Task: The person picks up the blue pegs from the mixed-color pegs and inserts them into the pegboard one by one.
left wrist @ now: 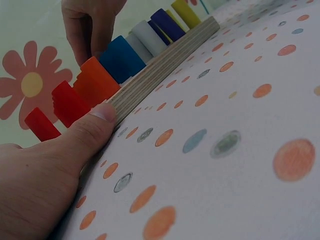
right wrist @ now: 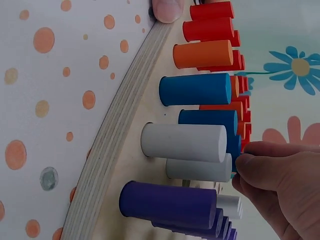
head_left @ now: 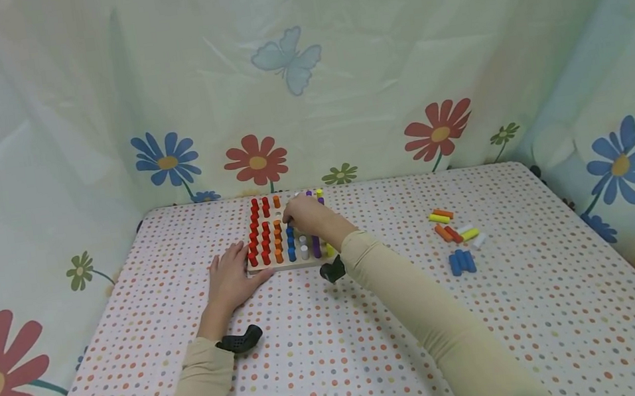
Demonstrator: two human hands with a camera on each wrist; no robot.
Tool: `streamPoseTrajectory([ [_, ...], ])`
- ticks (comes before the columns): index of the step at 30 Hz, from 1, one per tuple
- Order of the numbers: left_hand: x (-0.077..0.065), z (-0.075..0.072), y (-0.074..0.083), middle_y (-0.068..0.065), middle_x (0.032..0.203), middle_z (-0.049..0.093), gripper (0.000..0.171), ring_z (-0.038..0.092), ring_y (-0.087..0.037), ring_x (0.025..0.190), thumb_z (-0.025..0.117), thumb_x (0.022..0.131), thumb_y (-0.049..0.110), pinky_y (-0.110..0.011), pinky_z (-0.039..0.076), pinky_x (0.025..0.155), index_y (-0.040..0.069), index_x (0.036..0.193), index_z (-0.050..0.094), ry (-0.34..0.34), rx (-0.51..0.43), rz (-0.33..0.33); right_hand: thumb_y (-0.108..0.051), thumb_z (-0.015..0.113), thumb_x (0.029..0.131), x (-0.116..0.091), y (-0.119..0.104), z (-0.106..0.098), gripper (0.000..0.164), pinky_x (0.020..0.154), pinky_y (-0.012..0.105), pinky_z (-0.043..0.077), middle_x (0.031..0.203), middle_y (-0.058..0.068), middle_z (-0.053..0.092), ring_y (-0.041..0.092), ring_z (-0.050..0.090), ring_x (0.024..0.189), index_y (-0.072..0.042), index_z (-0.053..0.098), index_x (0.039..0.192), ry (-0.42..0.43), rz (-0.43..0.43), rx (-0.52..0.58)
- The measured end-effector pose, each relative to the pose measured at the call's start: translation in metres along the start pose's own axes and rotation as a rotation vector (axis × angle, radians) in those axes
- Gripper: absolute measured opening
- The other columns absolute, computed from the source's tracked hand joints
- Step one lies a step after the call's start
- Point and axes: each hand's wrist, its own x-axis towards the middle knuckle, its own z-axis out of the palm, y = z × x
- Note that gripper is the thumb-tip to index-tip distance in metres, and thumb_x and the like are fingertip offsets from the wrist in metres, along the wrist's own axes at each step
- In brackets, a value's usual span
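Note:
A wooden pegboard (right wrist: 117,130) carries rows of upright cylindrical pegs: red, orange, blue, white, purple and yellow. My right hand (head_left: 310,215) reaches over it, and in the right wrist view its thumb and fingertips pinch the top of a blue peg (right wrist: 233,146) in the blue row, partly hidden behind nearer pegs. At the near left corner lies my left hand (head_left: 232,279), its fingers extended along the board's left side. In the left wrist view the left thumb (left wrist: 95,122) rests against the front edge, close to the red pegs (left wrist: 70,104).
Loose blue pegs (head_left: 462,262) lie together on the dotted tablecloth (head_left: 394,322) to the right. Beyond them are scattered orange, yellow, red and white pegs, including a yellow peg (head_left: 470,235). A floral curtain (head_left: 361,72) stands behind the table.

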Motion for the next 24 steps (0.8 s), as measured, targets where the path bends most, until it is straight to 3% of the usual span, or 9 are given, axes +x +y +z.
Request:
streamPoseTrajectory([
  [16,-0.002,-0.001,0.0,-0.014,0.152,0.034,0.097,0.029,-0.033,0.141,0.052,0.079,0.074,-0.06,0.016,0.114,0.005,0.146,0.038,0.02,0.0,0.016,-0.004,0.052,0.096,0.009,-0.012,0.007,0.027,0.101,0.03,0.047,0.118,0.006,0.066,0.019,0.059,0.114,-0.01,0.07,0.115,-0.023,0.107,-0.01],
  [24,-0.003,0.0,0.002,-0.015,0.152,0.033,0.099,0.028,-0.033,0.142,0.052,0.078,0.075,-0.06,0.015,0.114,0.005,0.146,0.036,0.008,-0.012,0.01,-0.005,0.056,0.093,-0.002,-0.003,0.009,0.031,0.105,0.033,0.043,0.126,0.006,0.063,0.022,0.055,0.121,-0.013,0.067,0.122,0.02,0.074,0.003],
])
